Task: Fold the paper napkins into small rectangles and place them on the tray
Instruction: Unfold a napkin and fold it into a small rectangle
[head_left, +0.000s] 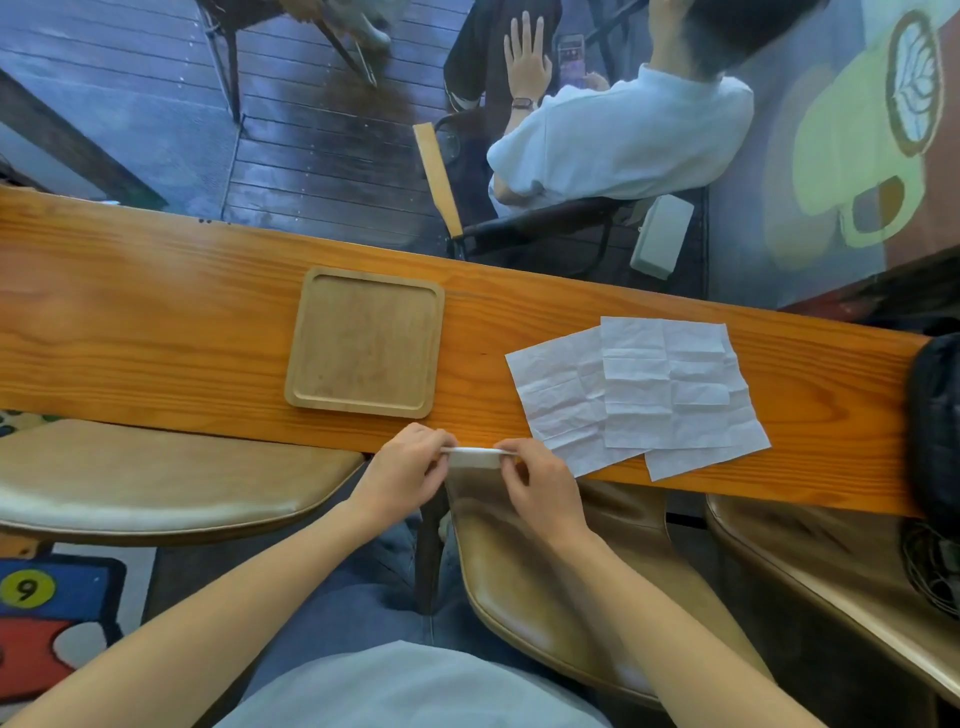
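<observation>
From the head view, the left hand and right hand each pinch an end of a folded napkin at the surface's near edge, both grips closed on it; the tray lies bare at eleven o'clock, the unfolded napkins at two o'clock. To fold well, I'd align the edges squarely and press the crease firm before lifting it trayward.

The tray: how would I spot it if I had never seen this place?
Find the long orange wooden counter. The tray lies flat on it, left of the spread paper napkins. It is a pale wooden square with rounded corners and a raised rim, nothing in it.
</observation>
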